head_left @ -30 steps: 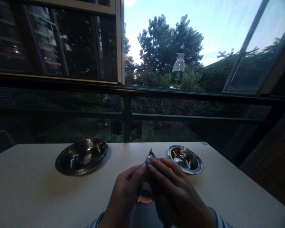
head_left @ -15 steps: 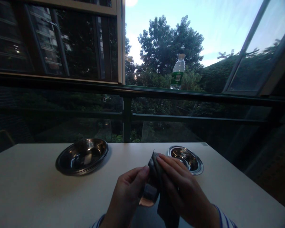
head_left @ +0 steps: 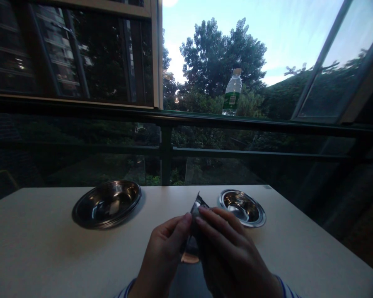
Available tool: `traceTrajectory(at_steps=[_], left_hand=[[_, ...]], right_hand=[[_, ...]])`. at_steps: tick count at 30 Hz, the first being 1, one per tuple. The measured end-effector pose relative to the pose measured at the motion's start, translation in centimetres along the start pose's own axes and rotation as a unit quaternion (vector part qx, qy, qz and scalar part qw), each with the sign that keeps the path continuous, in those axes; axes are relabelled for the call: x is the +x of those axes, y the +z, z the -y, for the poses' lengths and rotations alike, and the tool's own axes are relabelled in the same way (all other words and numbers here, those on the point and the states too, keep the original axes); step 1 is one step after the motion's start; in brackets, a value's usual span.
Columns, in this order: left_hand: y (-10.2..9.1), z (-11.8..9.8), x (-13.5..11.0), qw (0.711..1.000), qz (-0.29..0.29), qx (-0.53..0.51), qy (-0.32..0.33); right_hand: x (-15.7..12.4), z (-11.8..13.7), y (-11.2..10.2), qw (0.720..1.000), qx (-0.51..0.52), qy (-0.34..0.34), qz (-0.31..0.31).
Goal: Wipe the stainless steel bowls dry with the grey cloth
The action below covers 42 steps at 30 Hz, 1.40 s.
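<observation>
Dish (head_left: 192,247), shiny metal kind, tipped up over the near middle of the worktop (head_left: 49,258), pinched at the edge by the left hand (head_left: 163,252), with dark cloth (head_left: 209,281) under the right hand (head_left: 233,248), so basically clamped between both. Further back, wide metal bowl (head_left: 108,205) on the left, smaller bowl (head_left: 243,210) on the right. Then dark railing (head_left: 205,119), green-label bottle (head_left: 232,98), trees (head_left: 217,56) outside.

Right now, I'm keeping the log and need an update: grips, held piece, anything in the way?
Left grip holds shiny metal piece; right grip holds dark cloth against it. Piece partly hidden. Small metal bowl beyond right grip, seemingly not blocking.
</observation>
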<state>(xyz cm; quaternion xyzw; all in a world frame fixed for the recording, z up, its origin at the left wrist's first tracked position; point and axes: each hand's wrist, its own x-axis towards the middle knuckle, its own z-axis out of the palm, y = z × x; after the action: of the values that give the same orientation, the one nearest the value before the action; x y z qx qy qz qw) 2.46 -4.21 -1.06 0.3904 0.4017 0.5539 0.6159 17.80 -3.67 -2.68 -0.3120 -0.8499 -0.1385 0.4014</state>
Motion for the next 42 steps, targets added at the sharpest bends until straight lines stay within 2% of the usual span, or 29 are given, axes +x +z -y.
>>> traceTrajectory(at_steps=[3,5,9,14,18,22,26,28,31,33,37,38,42], left_hand=[[0.1,0.0,0.1,1.000,0.002,-0.001,0.007],[0.1,0.0,0.1,1.000,-0.006,-0.024,-0.010],[-0.2,0.0,0.2,0.994,-0.026,-0.089,-0.064],[-0.6,0.0,0.6,0.990,-0.053,-0.117,-0.065],[-0.3,-0.1,0.3,0.992,-0.026,-0.116,-0.043],[0.0,0.4,0.1,0.997,-0.021,-0.070,-0.008],[0.0,1.2,0.2,0.999,-0.025,-0.045,-0.009],[0.0,1.1,0.1,0.998,-0.033,-0.050,-0.017],[0.1,0.6,-0.2,0.998,-0.037,-0.051,-0.025],[0.2,0.4,-0.4,0.998,-0.033,-0.043,-0.023],[0.2,0.6,-0.2,0.999,-0.028,-0.015,-0.011],[0.2,0.8,-0.2,1.000,-0.028,-0.012,-0.007],[0.1,0.9,-0.2,0.999,-0.020,-0.029,-0.006]], right_hand=[[0.2,-0.1,-0.3,0.999,0.008,0.048,0.004],[0.3,0.1,-0.1,1.000,-0.013,0.010,-0.002],[0.3,1.5,1.2,0.989,-0.087,-0.110,-0.046],[0.2,2.5,2.1,0.975,-0.141,-0.157,-0.072],[0.3,1.9,1.3,0.984,-0.127,-0.116,-0.053],[0.3,0.3,0.1,0.996,-0.081,-0.024,-0.016],[0.3,-0.5,-0.5,0.997,-0.016,0.063,0.032],[0.3,-0.3,-0.3,0.998,-0.005,0.047,0.033],[0.1,0.1,0.1,0.999,-0.032,-0.036,0.020],[0.0,0.1,0.1,0.997,-0.046,-0.059,0.016],[0.3,-0.2,-0.5,0.999,-0.016,0.025,0.022],[0.4,-0.1,-0.6,0.999,-0.014,0.029,0.021],[0.4,0.5,-0.3,0.996,-0.040,-0.075,-0.015]])
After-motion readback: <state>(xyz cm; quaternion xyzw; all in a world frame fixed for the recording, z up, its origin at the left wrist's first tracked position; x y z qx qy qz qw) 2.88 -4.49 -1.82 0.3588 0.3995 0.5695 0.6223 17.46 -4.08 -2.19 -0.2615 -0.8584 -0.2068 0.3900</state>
